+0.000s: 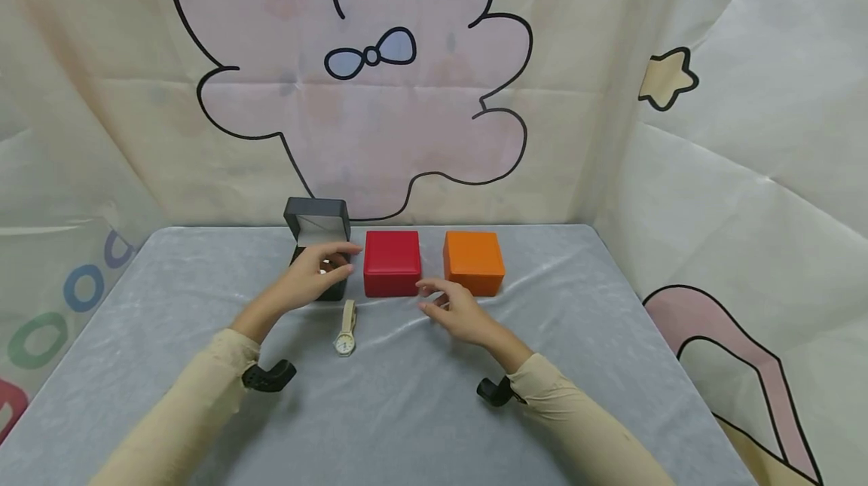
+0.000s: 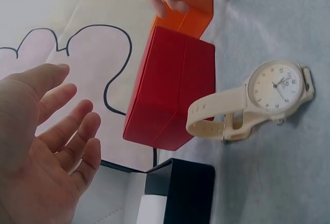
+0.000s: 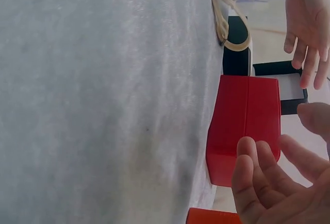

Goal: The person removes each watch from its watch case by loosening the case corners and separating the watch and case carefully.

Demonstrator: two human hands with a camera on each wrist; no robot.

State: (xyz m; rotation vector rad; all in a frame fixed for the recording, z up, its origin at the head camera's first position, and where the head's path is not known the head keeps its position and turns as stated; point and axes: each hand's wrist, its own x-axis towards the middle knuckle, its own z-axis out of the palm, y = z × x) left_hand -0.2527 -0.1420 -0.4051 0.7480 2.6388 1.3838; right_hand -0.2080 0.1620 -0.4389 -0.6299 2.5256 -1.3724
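My left hand (image 1: 313, 275), fingers relaxed and holding nothing, hovers over the dark box (image 1: 319, 216), whose lid stands raised with a pale lining. In the left wrist view a white insert (image 2: 151, 209) shows inside that box. A closed red box (image 1: 392, 263) stands just right of this hand. My right hand (image 1: 456, 308), also loose-fingered and holding nothing, is in front of the gap between the red box and a closed orange box (image 1: 474, 263); its fingertips overlap the red box's lower right corner in the head view. A cream wristwatch (image 1: 345, 329) lies before the dark box, dial toward me.
All of this stands on a table with a grey-blue cloth (image 1: 393, 411). Behind it hangs a curtain (image 1: 570, 94) with cartoon drawings, and another sheet closes off each side. Black wrist cameras (image 1: 270, 376) are strapped to both forearms.
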